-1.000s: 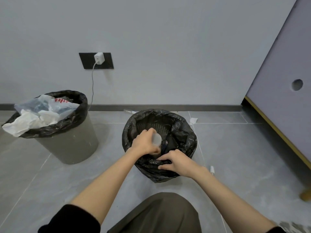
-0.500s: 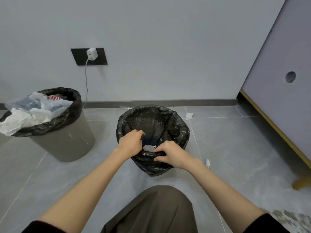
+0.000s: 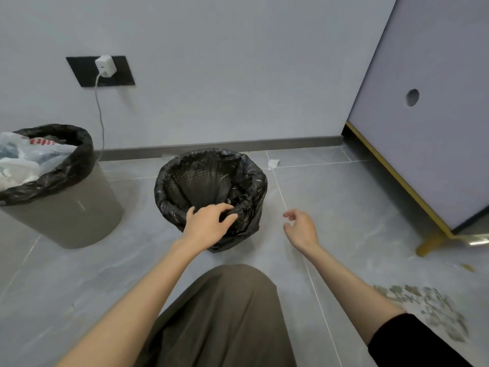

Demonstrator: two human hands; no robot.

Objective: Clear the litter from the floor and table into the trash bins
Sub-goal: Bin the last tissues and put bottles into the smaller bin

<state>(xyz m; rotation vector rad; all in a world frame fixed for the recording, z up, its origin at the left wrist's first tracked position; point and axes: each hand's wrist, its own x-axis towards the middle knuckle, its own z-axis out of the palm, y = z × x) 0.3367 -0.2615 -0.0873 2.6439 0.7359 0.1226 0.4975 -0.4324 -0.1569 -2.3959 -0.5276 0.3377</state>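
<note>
Grey tiled floor (image 3: 344, 207) meets grey wall (image 3: 238, 75), 2 bins.

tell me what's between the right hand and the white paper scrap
Head view: only bare floor tile and a grout line between right hand and paper scrap.

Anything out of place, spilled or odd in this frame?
A crumpled white scrap lies on the floor behind the black-lined bin, unbinned. The grey bin at left is heaped above its rim with plastic bags. A speckled patch at lower right is too blurred to identify.
</note>
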